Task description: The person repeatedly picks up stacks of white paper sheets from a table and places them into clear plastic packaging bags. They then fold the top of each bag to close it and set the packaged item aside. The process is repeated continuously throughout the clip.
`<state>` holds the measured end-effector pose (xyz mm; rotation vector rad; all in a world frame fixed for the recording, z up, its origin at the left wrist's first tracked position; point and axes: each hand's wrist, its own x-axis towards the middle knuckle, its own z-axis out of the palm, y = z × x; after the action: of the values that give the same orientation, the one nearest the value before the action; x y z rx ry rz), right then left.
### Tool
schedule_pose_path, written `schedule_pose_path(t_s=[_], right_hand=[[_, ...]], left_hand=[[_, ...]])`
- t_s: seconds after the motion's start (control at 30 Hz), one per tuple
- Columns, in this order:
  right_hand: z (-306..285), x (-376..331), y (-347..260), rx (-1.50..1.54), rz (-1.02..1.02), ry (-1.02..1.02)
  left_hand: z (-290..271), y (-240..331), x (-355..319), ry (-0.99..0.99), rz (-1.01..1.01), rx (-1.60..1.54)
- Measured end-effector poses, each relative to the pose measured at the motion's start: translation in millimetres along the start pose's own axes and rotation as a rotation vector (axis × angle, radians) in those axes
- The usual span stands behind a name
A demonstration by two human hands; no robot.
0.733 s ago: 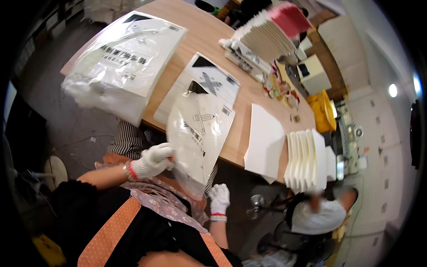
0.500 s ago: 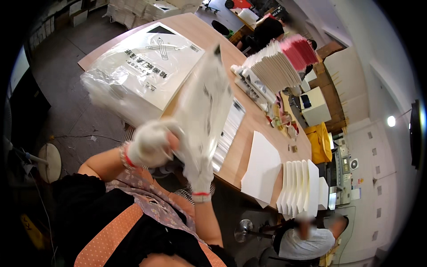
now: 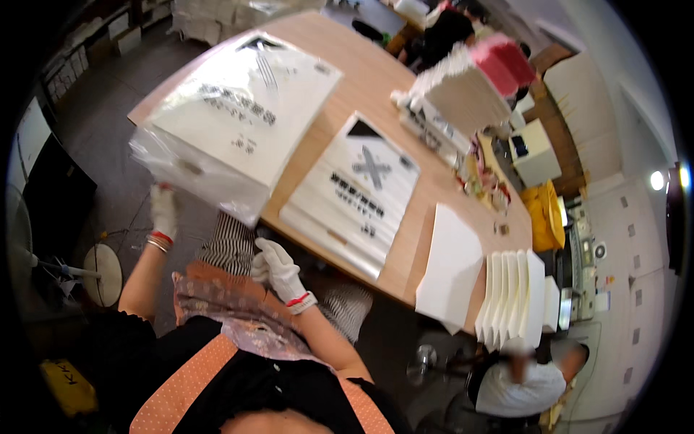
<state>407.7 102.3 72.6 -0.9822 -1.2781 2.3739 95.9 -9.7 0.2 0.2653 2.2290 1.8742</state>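
My right hand, in a white glove with a red band, hovers over my lap near the table's front edge. Its fingers are loosely bent and somewhat apart, with nothing visible in them. My left hand, gloved too, is lower left, just below the overhanging clear plastic of a thick white stack. Its fingertips are blurred; I cannot tell whether they touch the plastic. The stack carries dark print and a black corner patch. To its right lies a flat pile of printed clear plastic bags with crossed pencils on top.
White sheets and several folded white boards lie along the table's right side. Farther back stand tall cream and pink stacks. A yellow bag is beyond. A seated person is at lower right.
Half a second ago both hands held a printed clear plastic bag up over the table. Now both are without it, the left lowered outward and the right drawn back toward my lap.
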Motion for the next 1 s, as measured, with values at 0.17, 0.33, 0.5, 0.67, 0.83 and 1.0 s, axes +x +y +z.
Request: schedule_pose_path(t_s=[0.17, 0.33, 0.5, 0.67, 0.83, 1.0], right_hand=[[-86.2, -63.2, 57.1, -0.038, 0.136, 0.257], [-115.4, -97.3, 55.9, 0.075, 0.123, 0.488], [-150.3, -102.7, 73.1, 0.230, 0.019, 0.331], [-138.5, -58.0, 9.2, 0.268, -0.157, 0.412], [-157.6, 3.9, -76.5, 0.292, -0.365, 0.572], [-206.5, -30.6, -72.8, -1.331, -0.505, 1.013]], left_hand=[[124.5, 25.0, -158.5, -1.145, 0.660, 0.278], [248.1, 94.0, -195.6, -0.964, 0.998, 0.341], [311.4, 78.3, -157.9, -1.294, 0.945, 0.421], [299.6, 125.5, -167.0, -1.496, 0.646, 0.465], [306.5, 163.2, -178.2, -1.394, 0.549, 0.383], [339.9, 169.1, -127.9, -1.112, -0.104, -0.314]])
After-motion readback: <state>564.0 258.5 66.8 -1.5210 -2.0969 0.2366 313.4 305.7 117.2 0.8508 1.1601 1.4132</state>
